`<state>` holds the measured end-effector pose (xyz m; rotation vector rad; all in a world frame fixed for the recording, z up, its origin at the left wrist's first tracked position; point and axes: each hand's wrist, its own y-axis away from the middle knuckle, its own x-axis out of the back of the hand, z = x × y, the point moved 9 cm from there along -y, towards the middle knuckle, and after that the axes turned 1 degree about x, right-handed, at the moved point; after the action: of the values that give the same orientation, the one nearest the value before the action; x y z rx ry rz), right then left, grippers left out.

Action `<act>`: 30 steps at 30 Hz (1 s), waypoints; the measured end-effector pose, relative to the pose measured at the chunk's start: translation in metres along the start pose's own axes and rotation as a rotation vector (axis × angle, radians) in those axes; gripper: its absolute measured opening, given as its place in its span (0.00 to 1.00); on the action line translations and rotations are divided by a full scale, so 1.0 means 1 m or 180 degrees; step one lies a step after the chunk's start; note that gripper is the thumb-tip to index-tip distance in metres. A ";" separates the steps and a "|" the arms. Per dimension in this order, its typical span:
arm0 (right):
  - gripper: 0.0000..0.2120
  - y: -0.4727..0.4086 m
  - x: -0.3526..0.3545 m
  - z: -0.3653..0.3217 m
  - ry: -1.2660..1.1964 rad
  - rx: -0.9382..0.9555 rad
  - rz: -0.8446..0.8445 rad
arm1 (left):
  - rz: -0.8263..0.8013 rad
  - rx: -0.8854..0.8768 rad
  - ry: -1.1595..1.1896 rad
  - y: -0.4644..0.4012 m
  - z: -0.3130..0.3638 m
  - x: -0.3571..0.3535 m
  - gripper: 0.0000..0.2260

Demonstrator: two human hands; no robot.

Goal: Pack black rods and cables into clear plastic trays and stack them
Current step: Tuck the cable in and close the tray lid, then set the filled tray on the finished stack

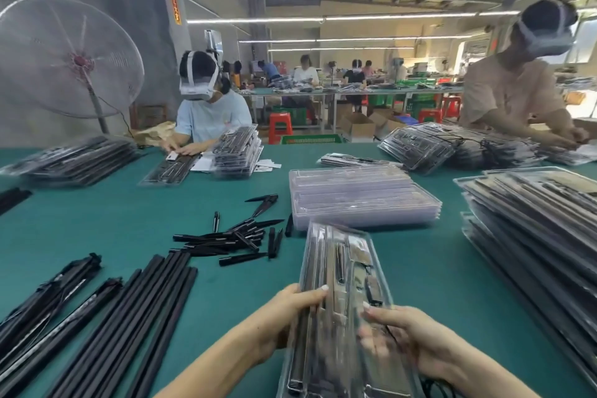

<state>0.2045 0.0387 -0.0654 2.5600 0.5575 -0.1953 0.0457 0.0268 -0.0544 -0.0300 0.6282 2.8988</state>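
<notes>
A filled clear tray [342, 300] is gripped at its near end by both hands above the green bench [129, 220]. The left hand [290, 310] has its fingers [315, 294] curled over the left rim; the right hand [400, 333] pinches the right side. Long black rods [145, 310] lie left of the fingers, a stack of empty trays [361, 200] beyond them. No legible writing is seen.

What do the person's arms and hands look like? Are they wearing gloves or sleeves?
No gloves and no sleeves show. Both forearms come up bare from the bottom edge of the picture. The left hand and the right hand are bare too, with short, pale fingernails. No rings, watch or bracelets can be seen. The picture is a bit blurry, so tiny details are hard to tell.
</notes>
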 end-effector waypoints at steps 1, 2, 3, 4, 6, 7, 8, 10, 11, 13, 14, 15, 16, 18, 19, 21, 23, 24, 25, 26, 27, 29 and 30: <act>0.17 0.000 -0.001 0.001 -0.0016 -0.0030 -0.0011 | 0.0019 0.0072 0.0152 -0.002 -0.005 0.001 0.17; 0.17 -0.001 -0.001 0.003 0.0006 -0.0037 -0.0019 | 0.0079 0.0105 0.0264 -0.001 -0.008 0.001 0.16; 0.16 -0.001 -0.003 0.005 0.0036 -0.0034 -0.0021 | 0.0119 0.0080 0.0319 -0.003 -0.011 0.002 0.15; 0.15 -0.001 -0.004 0.007 0.0075 -0.0022 -0.0017 | 0.0158 0.0075 0.0330 -0.002 -0.013 0.001 0.14; 0.17 -0.001 -0.003 0.008 0.0199 0.0023 0.0007 | 0.0225 0.0048 0.0308 -0.002 -0.018 0.002 0.12; 0.18 -0.001 -0.002 0.008 0.0250 0.0053 0.0020 | 0.0238 0.0031 0.0337 -0.002 -0.021 0.002 0.11; 0.19 -0.001 -0.001 0.007 0.0285 0.0084 0.0027 | 0.0255 0.0036 0.0385 0.000 -0.022 0.001 0.11; 0.20 -0.001 0.000 0.004 0.0337 0.0138 0.0034 | 0.0227 0.0015 0.0500 0.002 -0.022 -0.001 0.14; 0.19 -0.001 0.001 0.003 0.0345 0.0151 0.0037 | 0.0187 -0.0010 0.0513 0.002 -0.021 -0.002 0.16; 0.20 -0.002 0.003 0.002 0.0311 0.0102 0.0015 | 0.0151 -0.0018 0.0446 0.004 -0.020 -0.002 0.21; 0.22 -0.002 0.004 0.003 0.0295 0.0049 0.0005 | 0.0153 -0.0008 0.0401 0.006 -0.018 -0.003 0.23; 0.23 -0.003 0.005 0.005 0.0297 0.0002 -0.0001 | 0.0131 -0.0005 0.0375 0.006 -0.019 -0.003 0.27; 0.25 -0.003 0.006 0.007 0.0298 -0.0042 -0.0010 | 0.0108 0.0017 0.0368 0.007 -0.020 -0.004 0.31; 0.26 -0.003 0.007 0.010 0.0280 -0.0088 -0.0016 | 0.0050 0.0077 0.0376 0.008 -0.022 -0.006 0.31; 0.26 -0.003 0.007 0.011 0.0282 -0.0093 -0.0014 | 0.0020 0.0099 0.0404 0.008 -0.024 -0.008 0.28; 0.23 -0.001 0.007 0.010 0.0305 -0.0082 -0.0042 | 0.0046 0.0087 0.0536 0.007 -0.026 -0.008 0.19; 0.20 0.004 0.005 0.007 0.0345 -0.0056 -0.0058 | 0.0172 0.0056 0.0581 0.006 -0.025 -0.007 0.13; 0.18 0.009 0.005 0.004 0.0354 -0.0036 -0.0056 | 0.0181 0.0036 0.0590 0.008 -0.023 -0.009 0.10; 0.18 0.015 0.005 0.001 0.0351 -0.0003 -0.0056 | 0.0161 0.0012 0.0609 0.010 -0.019 -0.013 0.10; 0.17 0.022 0.006 -0.003 0.0349 0.0029 -0.0041 | 0.0123 -0.0020 0.0617 0.014 -0.015 -0.018 0.10; 0.18 0.030 0.008 -0.008 0.0346 0.0067 -0.0007 | 0.0084 -0.0072 0.0591 0.018 -0.009 -0.024 0.10; 0.21 0.050 0.016 -0.021 0.0388 0.0193 0.0082 | -0.0016 -0.0204 0.0494 0.028 0.006 -0.038 0.13; 0.24 0.060 0.022 -0.029 0.0404 0.0280 0.0160 | -0.0079 -0.0275 0.0453 0.033 0.015 -0.047 0.14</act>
<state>0.2507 0.0134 -0.0186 2.6826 0.5414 -0.0407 0.0866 -0.0044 -0.0241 -0.2556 0.5202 2.9165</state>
